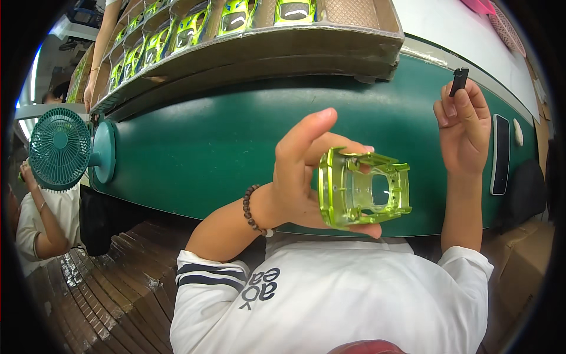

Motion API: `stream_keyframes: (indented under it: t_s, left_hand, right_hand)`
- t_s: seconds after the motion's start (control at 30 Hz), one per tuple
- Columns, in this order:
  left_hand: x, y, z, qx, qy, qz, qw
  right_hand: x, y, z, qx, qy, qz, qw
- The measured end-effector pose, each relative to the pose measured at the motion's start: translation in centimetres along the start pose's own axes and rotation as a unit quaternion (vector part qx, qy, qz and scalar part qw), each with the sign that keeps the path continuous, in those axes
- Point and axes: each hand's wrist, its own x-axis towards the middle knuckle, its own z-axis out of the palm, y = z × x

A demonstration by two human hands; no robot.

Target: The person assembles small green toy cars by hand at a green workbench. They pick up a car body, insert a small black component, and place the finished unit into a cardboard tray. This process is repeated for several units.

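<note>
In my left hand [295, 171] is a lime-green toy car body shell [335, 194], its hollow underside turned up. The fingers reach along its far side, a fingertip showing at its inner edge, and the thumb stands free. My right hand [466, 121], raised over the right end of the green table, pinches a small black flat piece [458, 82] between thumb and fingers. The piece points upward, well apart from the shell. What kind of part it is I cannot make out.
A divided cardboard tray [283, 62] with several green toy cars [234, 16] stands along the far edge of the green table [194, 153]. A teal fan [61, 141] is at the left, near another person [50, 221]. A phone [500, 154] lies at the right.
</note>
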Motion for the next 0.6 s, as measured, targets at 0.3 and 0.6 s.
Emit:
stream_keyframes:
  t_s: [0.3, 0.6]
  left_hand:
    - [-0.7, -0.3, 0.1, -0.004, 0.007, -0.004, 1.000]
    - [0.1, -1.4, -0.3, 0.015, -0.017, -0.167, 0.986]
  right_hand:
    - [-0.5, -0.5, 0.3, -0.042, -0.068, 0.036, 0.996]
    - [-1.8, -0.1, 3.0, -0.308, -0.196, -0.146, 0.920]
